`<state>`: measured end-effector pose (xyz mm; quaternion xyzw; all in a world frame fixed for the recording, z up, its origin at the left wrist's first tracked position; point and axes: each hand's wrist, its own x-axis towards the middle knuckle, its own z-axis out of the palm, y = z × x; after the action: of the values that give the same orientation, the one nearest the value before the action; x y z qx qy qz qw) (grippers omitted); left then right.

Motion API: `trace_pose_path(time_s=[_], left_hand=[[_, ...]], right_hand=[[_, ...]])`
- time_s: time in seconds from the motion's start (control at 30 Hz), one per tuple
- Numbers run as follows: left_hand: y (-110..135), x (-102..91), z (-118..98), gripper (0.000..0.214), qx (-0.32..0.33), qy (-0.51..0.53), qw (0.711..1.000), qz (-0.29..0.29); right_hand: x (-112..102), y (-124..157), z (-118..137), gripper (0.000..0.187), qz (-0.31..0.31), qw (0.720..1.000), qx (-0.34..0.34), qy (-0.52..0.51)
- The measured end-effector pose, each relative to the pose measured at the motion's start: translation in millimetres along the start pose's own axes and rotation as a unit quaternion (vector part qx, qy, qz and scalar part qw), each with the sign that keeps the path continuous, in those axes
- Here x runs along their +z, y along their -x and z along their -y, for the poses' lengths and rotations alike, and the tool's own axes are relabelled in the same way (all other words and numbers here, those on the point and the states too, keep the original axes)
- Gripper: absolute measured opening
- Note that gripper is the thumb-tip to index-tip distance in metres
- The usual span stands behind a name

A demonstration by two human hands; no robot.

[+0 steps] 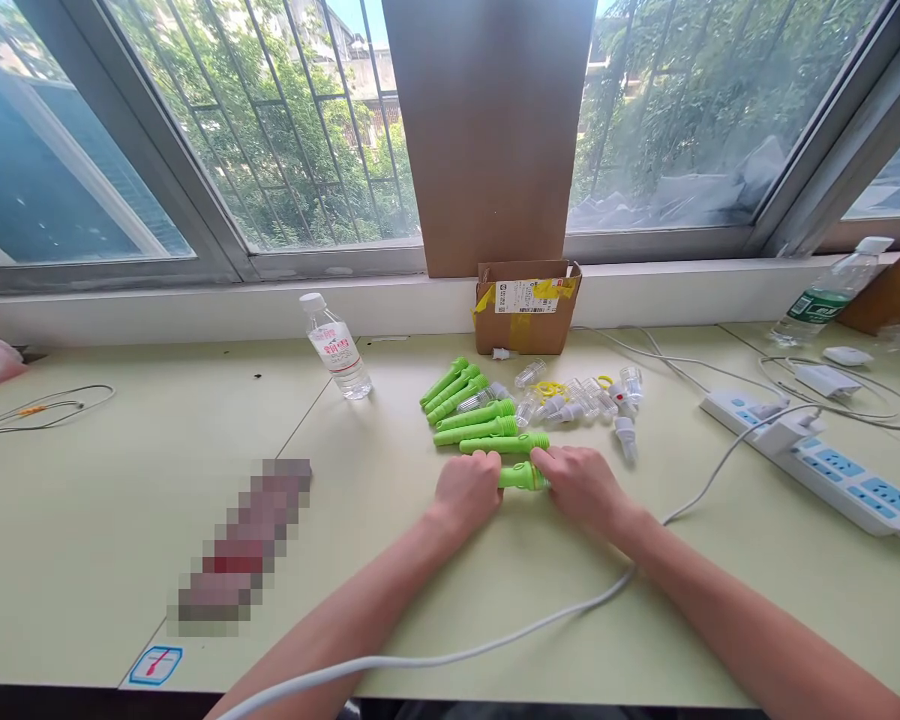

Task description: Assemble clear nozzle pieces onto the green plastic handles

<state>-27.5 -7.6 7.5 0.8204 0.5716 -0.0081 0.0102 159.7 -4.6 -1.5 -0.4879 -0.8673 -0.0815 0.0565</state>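
Note:
My left hand (471, 488) is closed around the body of a green plastic flashlight tube (520, 477), which lies level just above or on the table. At its right end, the closed fingers of my right hand (576, 484) grip the head, where a bit of a clear piece shows. Right behind my hands lies another green tube (495, 443). Several more green tubes (477, 431) with threaded ends rest behind that one. Clear plastic caps (530, 374), white tapered parts (625, 438) and yellow rings (549, 390) are scattered at the back right of them.
An open cardboard box (526, 310) stands against the sill. A water bottle (336, 348) is at the back left, another bottle (817, 300) at the far right. A power strip (817, 465) lies right. A white cable (510, 632) crosses in front over my left forearm. A blurred object (244, 545) lies left.

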Motion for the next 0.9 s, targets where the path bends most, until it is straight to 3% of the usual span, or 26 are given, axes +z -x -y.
trace_pose_path(time_s=[0.43, 0.9], left_hand=[[1.1, -5.0, -1.5, 0.020, -0.011, -0.005, 1.000, 0.018], [0.9, -2.4, 1.2, 0.020, 0.004, -0.017, 1.000, -0.011]], right_hand=[[-2.2, -1.0, -0.2, 0.017, 0.005, 1.000, -0.006, -0.007], [-4.5, -1.6, 0.9, 0.020, 0.016, 1.000, -0.009, 0.004]])
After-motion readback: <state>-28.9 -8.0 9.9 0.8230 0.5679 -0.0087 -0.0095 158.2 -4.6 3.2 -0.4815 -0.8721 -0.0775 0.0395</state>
